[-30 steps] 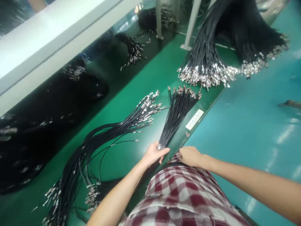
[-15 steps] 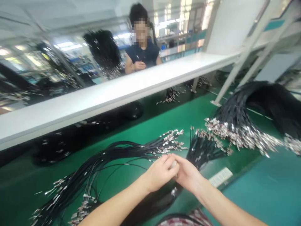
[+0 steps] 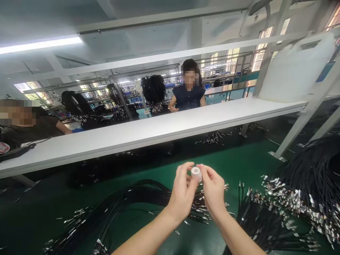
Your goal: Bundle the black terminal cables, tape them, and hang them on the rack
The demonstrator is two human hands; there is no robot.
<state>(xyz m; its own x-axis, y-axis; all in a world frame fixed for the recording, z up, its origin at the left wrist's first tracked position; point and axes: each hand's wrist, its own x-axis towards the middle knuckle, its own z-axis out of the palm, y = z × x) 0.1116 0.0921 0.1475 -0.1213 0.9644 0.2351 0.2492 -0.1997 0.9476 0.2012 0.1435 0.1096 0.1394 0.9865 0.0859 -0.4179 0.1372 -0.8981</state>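
A small white roll (image 3: pixel 197 175) with a hole through its middle is held up between my two hands, its round end facing me. My left hand (image 3: pixel 181 193) is closed around the roll's left side, thumb in front and fingers behind. The fingertips of my right hand (image 3: pixel 214 190) pinch at the roll's right edge; whether they grip a loose end cannot be made out. Below and behind my hands lies a bundle of black cables (image 3: pixel 148 193) with small metal connectors at both ends, partly hidden by my hands and forearms.
More black cables with metal ends (image 3: pixel 268 216) are heaped at the right on the green bench (image 3: pixel 225 161). A white shelf (image 3: pixel 159 129) crosses in front, bearing a white plastic jug (image 3: pixel 294 71). Two people (image 3: pixel 189 95) sit beyond it, near hanging cable bundles (image 3: pixel 154 90).
My view has tilted up, showing more of the room and a second person at left. My hands have parted slightly, and the white roll between them now shows its end.
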